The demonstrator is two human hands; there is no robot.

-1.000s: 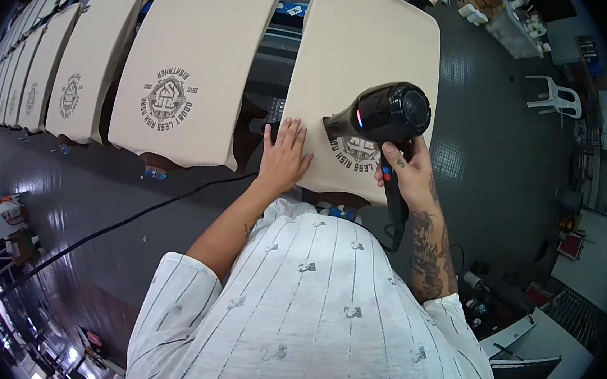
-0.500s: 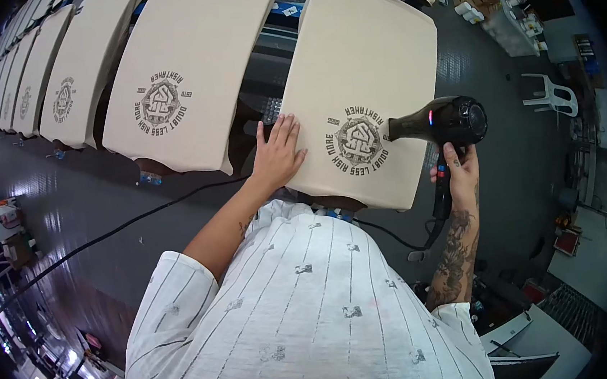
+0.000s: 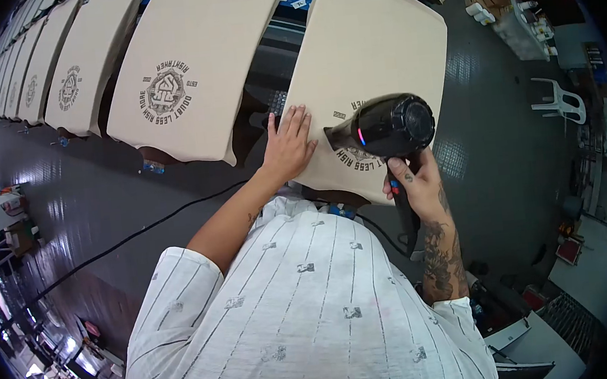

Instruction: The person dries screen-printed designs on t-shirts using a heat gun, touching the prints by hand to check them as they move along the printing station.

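Note:
Wrapped round the handle of a black hair dryer (image 3: 392, 125), my right hand (image 3: 418, 183) holds it over the cream T-shirt (image 3: 377, 39) in front of me. The nozzle points left across the shirt's round dark print (image 3: 348, 158), which the dryer partly covers. My left hand (image 3: 290, 144) lies flat on the shirt's left edge, fingers stretched out and holding nothing. The shirt is spread over a board, and its dark neck label shows at the far end.
To the left, a second printed cream shirt (image 3: 190, 48) and several more run in a row on boards. A black cable (image 3: 141, 229) crosses on the left. A white plastic chair (image 3: 559, 102) and a shelf of containers (image 3: 524, 29) stand at right.
My right hand has moved the hair dryer left, from the shirt's right edge to over the print. My left hand stays flat on the shirt. The view has shifted slightly.

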